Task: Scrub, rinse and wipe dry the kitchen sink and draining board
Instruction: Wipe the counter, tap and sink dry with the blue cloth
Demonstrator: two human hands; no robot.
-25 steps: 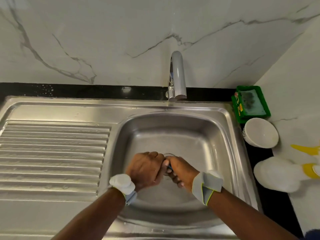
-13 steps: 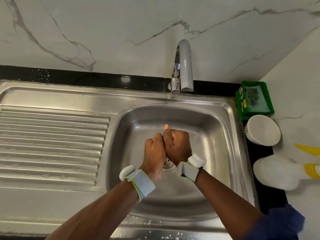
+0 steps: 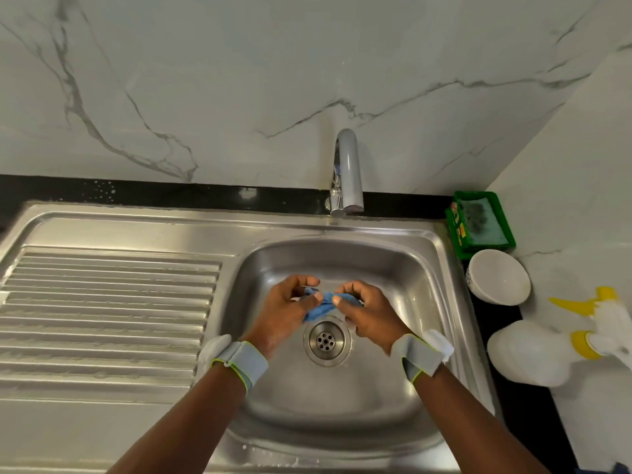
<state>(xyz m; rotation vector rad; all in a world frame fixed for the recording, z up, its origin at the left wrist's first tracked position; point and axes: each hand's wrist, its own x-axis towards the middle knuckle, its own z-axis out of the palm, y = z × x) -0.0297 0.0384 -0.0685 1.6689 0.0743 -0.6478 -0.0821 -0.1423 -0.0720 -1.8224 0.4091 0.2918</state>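
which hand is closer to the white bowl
Right. The right hand is left of the white bowl; the left hand is farther left, past the blue cloth both pinch.

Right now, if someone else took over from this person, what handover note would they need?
Left hand and right hand: both pinch the bunched blue cloth above the sink basin, on the tap side of the drain.
Tap: no water seen running.
Draining board: looks wet in places; a few suds specks on the sink's front rim.
Spray bottle, bowl and green soap tray stand right of the sink.
Done: scrubbing and rinsing cannot be confirmed.
Left: wipe basin and board dry.
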